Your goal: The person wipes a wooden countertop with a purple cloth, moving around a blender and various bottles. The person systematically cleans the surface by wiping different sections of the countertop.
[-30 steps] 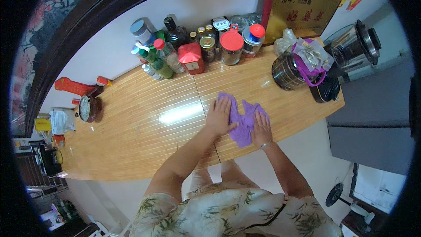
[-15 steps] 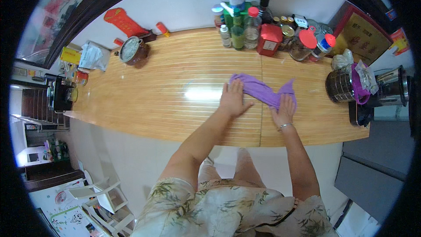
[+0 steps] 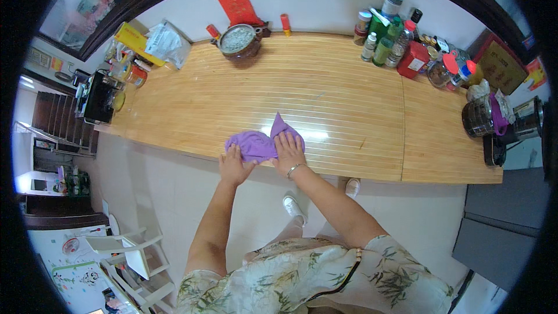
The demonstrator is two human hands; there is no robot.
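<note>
A purple cloth [image 3: 253,145] lies bunched on the wooden table [image 3: 192,99], close to its front edge, with one corner sticking up in a point. On its left end rests my left hand [image 3: 235,166], fingers stretched forward over the cloth's near edge and thumb out to the side. My right hand [image 3: 288,153], a bracelet on its wrist, lies flat on the cloth's right end with the fingers extended. Both palms press down rather than wrap round it. The cloth under the fingers is hidden.
Along the back stand a brown pot [image 3: 239,43], bottles [image 3: 385,49], a red tin [image 3: 412,60] and jars [image 3: 442,71]. A plastic packet [image 3: 167,45] lies at the far left. A glass pot [image 3: 478,119] stands at the right end. White chairs [image 3: 136,256] are at lower left.
Both hands and the purple cloth have moved left and nearer along the table to its front edge. The cloth is more bunched. The view has shifted left, and white shoes now show below the table.
</note>
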